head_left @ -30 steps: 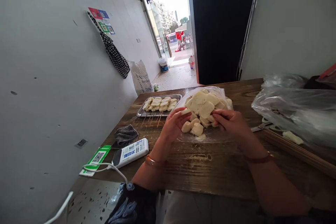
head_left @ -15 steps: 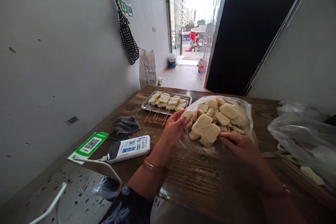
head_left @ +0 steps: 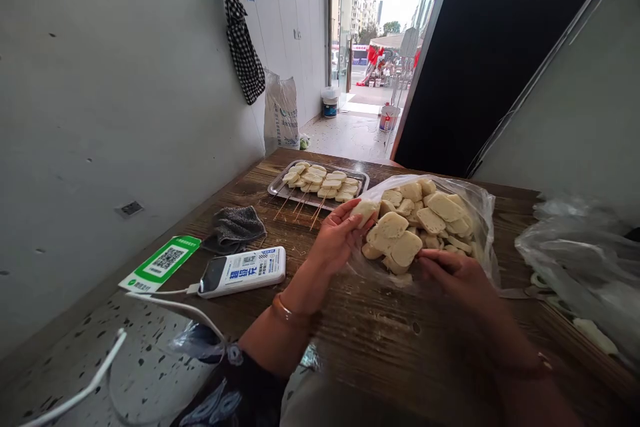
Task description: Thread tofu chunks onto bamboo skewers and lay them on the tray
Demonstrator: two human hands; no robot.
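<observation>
My left hand (head_left: 334, 241) is closed on a pale, bread-like slice (head_left: 366, 211), pinched between thumb and fingers. My right hand (head_left: 453, 273) is closed at the lower right of a cluster of similar slices (head_left: 406, 248). These slices seem to sit on a thin skewer, mostly hidden by the fingers. Behind both hands lies a clear plastic bag (head_left: 488, 203), spread wide and heaped with loose slices (head_left: 444, 207). Farther back on the left, a metal tray (head_left: 273, 188) carries several filled skewers (head_left: 325, 180), their bare sticks pointing toward me.
On the wooden table (head_left: 370, 353), a dark grey cloth (head_left: 234, 227), a white power bank (head_left: 255, 270) and a green QR card (head_left: 167, 261) lie at left. Crumpled plastic bags (head_left: 575, 247), a knife (head_left: 515, 293) and a bundle of sticks (head_left: 585, 340) are at right.
My left hand has lifted the slice slightly, and it now shows more clearly above the cluster. The right hand keeps its grip. The camera view has tilted down a little.
</observation>
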